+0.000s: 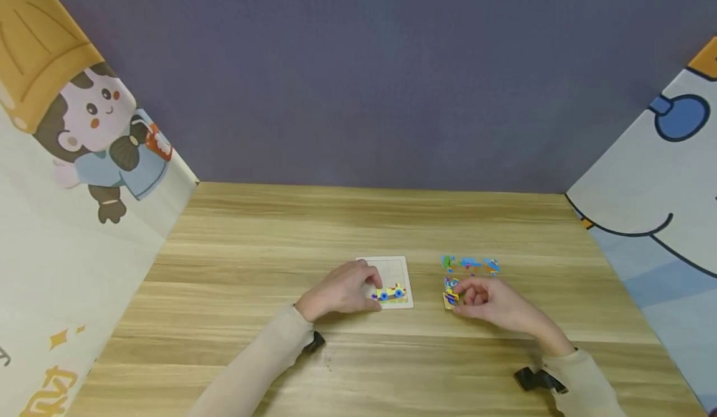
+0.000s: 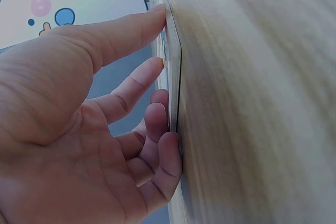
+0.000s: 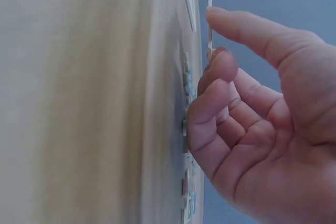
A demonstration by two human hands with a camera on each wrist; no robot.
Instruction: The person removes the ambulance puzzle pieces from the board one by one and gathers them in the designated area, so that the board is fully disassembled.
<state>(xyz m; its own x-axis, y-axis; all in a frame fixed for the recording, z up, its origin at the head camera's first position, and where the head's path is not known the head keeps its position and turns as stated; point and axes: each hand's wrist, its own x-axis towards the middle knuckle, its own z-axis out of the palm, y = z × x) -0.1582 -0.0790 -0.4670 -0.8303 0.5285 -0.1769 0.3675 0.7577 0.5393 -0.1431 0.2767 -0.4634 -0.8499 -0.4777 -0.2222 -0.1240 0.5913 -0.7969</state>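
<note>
A shallow white puzzle board [image 1: 409, 280] lies on the table, with joined pieces forming a yellow car [image 1: 392, 293] along its near side. My left hand [image 1: 344, 289] rests at the board's left part. In the left wrist view, thumb and index fingertips touch the board [image 2: 175, 72] and its pieces, while the other fingers bend loosely against its edge. My right hand [image 1: 495, 305] pinches a yellow and blue puzzle piece [image 1: 450, 300] between thumb and fingers. Seen edge-on in the right wrist view, this thin piece [image 3: 210, 30] is held above the table.
Several loose colourful puzzle pieces [image 1: 470, 263] lie right of the board, beyond the right hand. The wooden table [image 1: 280, 230] meets a dark back wall [image 1: 358, 93] and cartoon-printed side panels [image 1: 644, 187]. Black straps [image 1: 540, 380] hang at the wrists.
</note>
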